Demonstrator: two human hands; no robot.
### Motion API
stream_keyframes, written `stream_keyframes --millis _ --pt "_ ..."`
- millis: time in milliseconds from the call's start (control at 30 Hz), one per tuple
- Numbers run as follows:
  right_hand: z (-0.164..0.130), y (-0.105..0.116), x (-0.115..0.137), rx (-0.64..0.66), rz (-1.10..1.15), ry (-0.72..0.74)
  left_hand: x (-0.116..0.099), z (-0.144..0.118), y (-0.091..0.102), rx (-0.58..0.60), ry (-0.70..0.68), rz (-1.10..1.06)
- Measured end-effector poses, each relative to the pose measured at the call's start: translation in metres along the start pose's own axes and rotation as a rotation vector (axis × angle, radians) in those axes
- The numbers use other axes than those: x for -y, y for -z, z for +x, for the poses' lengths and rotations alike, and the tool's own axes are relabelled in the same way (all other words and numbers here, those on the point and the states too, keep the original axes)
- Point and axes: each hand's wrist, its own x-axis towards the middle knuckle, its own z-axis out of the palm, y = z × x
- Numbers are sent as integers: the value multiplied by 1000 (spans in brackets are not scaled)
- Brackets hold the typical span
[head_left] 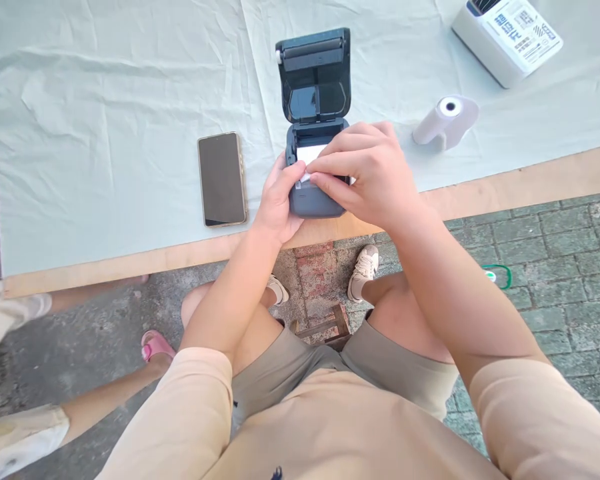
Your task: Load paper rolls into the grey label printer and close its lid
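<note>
A dark portable label printer point(317, 205) rests at the table's front edge, its lid point(316, 73) flipped up and back. My left hand point(279, 200) grips the printer's left side, the thumb lying over the rim of the compartment. White paper point(310, 154) shows inside the compartment. With thumb and fingers pinched together, my right hand point(370, 170) reaches in over the paper's edge. Its fingers cover part of the paper and the right side of the compartment.
A smartphone point(223, 179) lies left of the printer. To the right stands a paper roll point(437, 121) with a loose end, and farther back a white box-shaped device point(509, 41) with printed labels. A pale cloth point(105, 153) covers the table. Another person's legs point(105, 400) are at lower left.
</note>
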Motion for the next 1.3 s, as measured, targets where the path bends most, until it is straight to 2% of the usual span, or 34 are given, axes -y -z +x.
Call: stream_keyframes --millis 100,267,333,467,600,700,867,1000,1167,1300 --pt "0 1 2 -122 44 -3 1 -1 0 17 -37 -7" --pt "2 1 -8 -512 46 -52 5 -1 0 53 -58 30" --pt "3 2 -16 -576 104 -23 5 -2 1 73 -43 41" --pt "6 3 -28 -483 282 67 4 -3 4 118 -30 71" --pt "11 -1 -29 -464 483 12 4 -3 5 112 -23 73" --pt "13 -3 -28 -484 473 -55 6 -3 6 115 -27 61" --pt "11 -8 -30 -228 466 -216 7 -3 8 136 -55 63" --pt "10 -15 -35 -91 490 -325 8 -4 10 128 -60 71" --pt "12 -18 -33 -85 567 -305 4 -5 5 122 -61 52" --pt "11 -14 -31 -86 525 -312 -1 -2 -3 33 -4 -55"
